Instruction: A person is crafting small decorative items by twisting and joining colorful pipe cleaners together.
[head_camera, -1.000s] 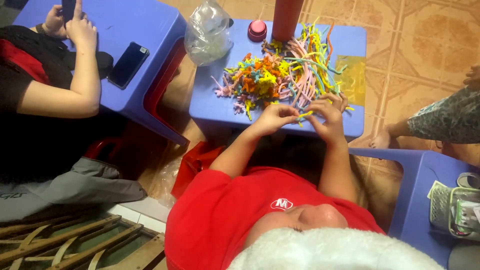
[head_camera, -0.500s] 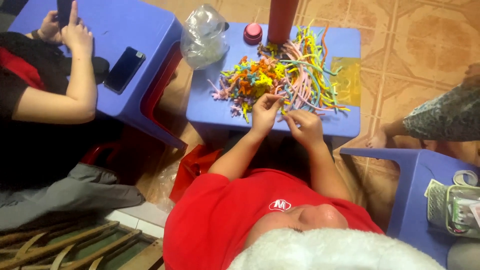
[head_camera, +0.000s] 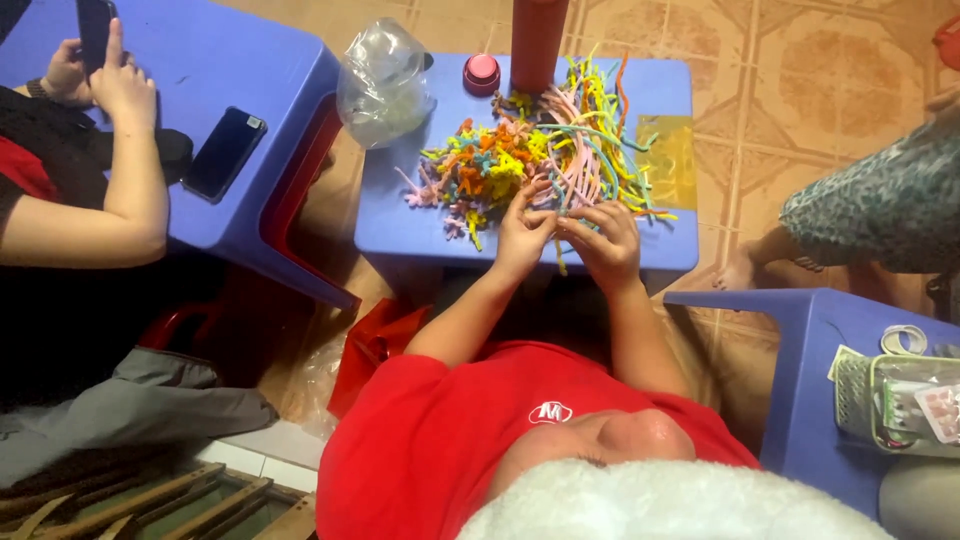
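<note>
The left hand (head_camera: 520, 235) and the right hand (head_camera: 603, 243) were close together at the near edge of the blue table (head_camera: 420, 225). Their fingers pinched fuzzy sticks from the colourful pile (head_camera: 545, 150) that lay just past them. A clear plastic bag (head_camera: 383, 85) sat far off to the left of the hands. A red tube (head_camera: 537, 40) stood beyond the pile.
</note>
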